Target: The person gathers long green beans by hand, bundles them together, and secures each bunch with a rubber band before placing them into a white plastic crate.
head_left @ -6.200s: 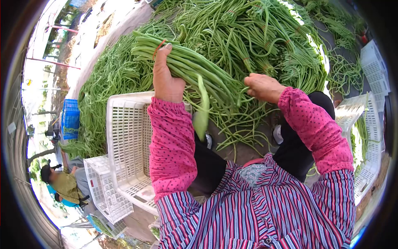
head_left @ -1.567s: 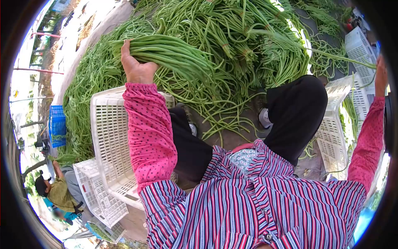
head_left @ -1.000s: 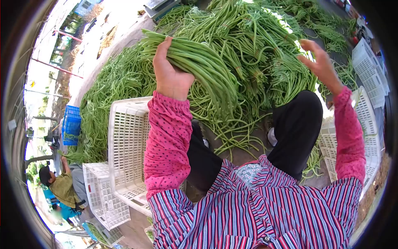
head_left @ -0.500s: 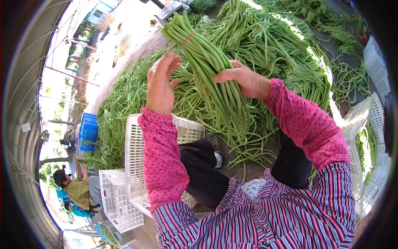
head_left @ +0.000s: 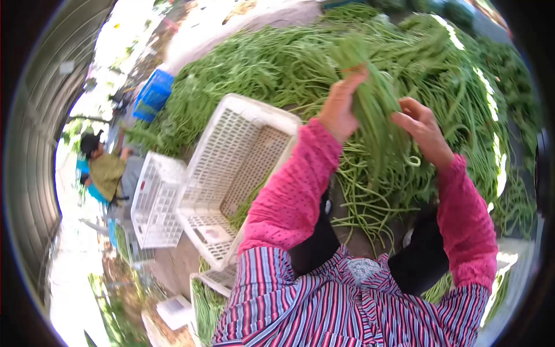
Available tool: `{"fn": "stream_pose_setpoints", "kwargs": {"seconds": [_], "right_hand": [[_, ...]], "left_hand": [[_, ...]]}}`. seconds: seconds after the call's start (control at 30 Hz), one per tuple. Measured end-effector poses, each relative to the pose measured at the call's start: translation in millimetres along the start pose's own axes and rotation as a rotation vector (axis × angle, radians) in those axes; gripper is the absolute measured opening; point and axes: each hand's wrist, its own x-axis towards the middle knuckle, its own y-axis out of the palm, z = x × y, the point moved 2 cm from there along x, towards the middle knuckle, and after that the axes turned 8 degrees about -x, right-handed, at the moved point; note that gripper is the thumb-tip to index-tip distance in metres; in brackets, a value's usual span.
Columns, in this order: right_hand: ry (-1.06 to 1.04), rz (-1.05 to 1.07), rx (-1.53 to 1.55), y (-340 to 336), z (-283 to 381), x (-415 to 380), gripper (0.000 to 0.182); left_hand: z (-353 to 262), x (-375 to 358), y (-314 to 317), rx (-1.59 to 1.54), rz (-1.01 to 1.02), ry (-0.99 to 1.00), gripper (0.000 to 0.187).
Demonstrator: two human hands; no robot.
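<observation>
"Yard-long bean bundle (head_left: 376,115), where?"

"Up over the bean heap (head_left: 254,69), motion-blurred. Left hand (head_left: 341,110) closed round its upper end."

"Right hand (head_left: 425,130)?"

"Half-curled at the bundle's side; contact, cannot tell."

"Nearby?"

"White plastic crate (head_left: 228,136), left, some beans inside. Blue crate (head_left: 153,95) at heap's edge."

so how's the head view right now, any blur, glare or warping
Head view: the bundle is smeared, left hand and right hand softer than the crate; a blown-out sunlit strip crosses the pile at right; the background at left is overexposed; the ribbed wall bows with fisheye distortion, corners black.
</observation>
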Motion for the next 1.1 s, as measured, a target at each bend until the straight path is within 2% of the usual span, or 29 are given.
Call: {"fn": "stream_pose_setpoints", "kwargs": {"seconds": [0.07,0.2,0.27,0.3,0.37,0.4,0.47,0.53,0.6,0.63,0.7,0.8,0.83,0.9,0.93,1.0,1.07,1.1], "right_hand": [[0.004,0.009,-0.07,3,6,-2,0.028],[-0.045,0.041,-0.08,9,-11,5,0.031],[-0.096,-0.08,-0.065,10,-20,8,0.033],[-0.108,-0.064,-0.063,8,-27,11,0.033],[-0.123,-0.114,-0.115,3,-37,14,0.031],[-0.13,-0.105,-0.113,8,-37,14,0.031],[-0.276,-0.27,-0.086,19,-30,12,0.028],[-0.241,-0.267,-0.189,15,-29,10,0.031],[-0.161,-0.224,-0.488,7,-47,13,0.039],[-0.158,-0.229,-0.488,8,-52,13,0.039],[-0.337,-0.356,-0.623,12,-55,12,0.045],[-0.319,-0.397,-0.56,11,-53,9,0.045],[-0.317,-0.402,-0.563,8,-49,8,0.045],[-0.118,-0.02,-0.18,0,-40,9,0.044],[-0.105,-0.037,-0.183,-2,-25,8,0.044],[0.022,0.129,0.046,3,10,-2,0.044],[0.082,0.159,-0.042,-10,8,-3,0.045],[0.043,0.142,0.035,-10,6,-4,0.045]], "left_hand": [[-1,-3,2,-0.076,-0.059,-0.005,0.027],[4,-1,6,0.013,-0.288,0.049,0.023],[9,-3,11,0.146,-0.257,0.121,0.023],[14,-2,11,0.151,-0.265,0.139,0.023],[18,-2,16,0.418,-0.12,0.367,0.025],[14,-5,20,0.423,-0.125,0.376,0.025],[6,-14,28,0.571,-0.192,0.353,0.029],[6,-17,29,0.515,-0.17,0.379,0.03],[5,-19,31,0.589,-0.191,0.381,0.031],[6,-19,31,0.589,-0.188,0.377,0.031],[7,-18,31,0.648,-0.169,0.439,0.029],[6,-16,32,0.518,-0.199,0.383,0.028],[5,-14,30,0.485,-0.149,0.4,0.027],[4,-12,28,0.46,-0.162,0.374,0.025],[3,-10,28,0.436,-0.17,0.346,0.024],[2,-9,24,0.271,-0.153,0.246,0.023],[6,-4,15,0.109,-0.136,0.104,0.024],[5,-1,12,0.106,-0.045,0.062,0.028]]}}
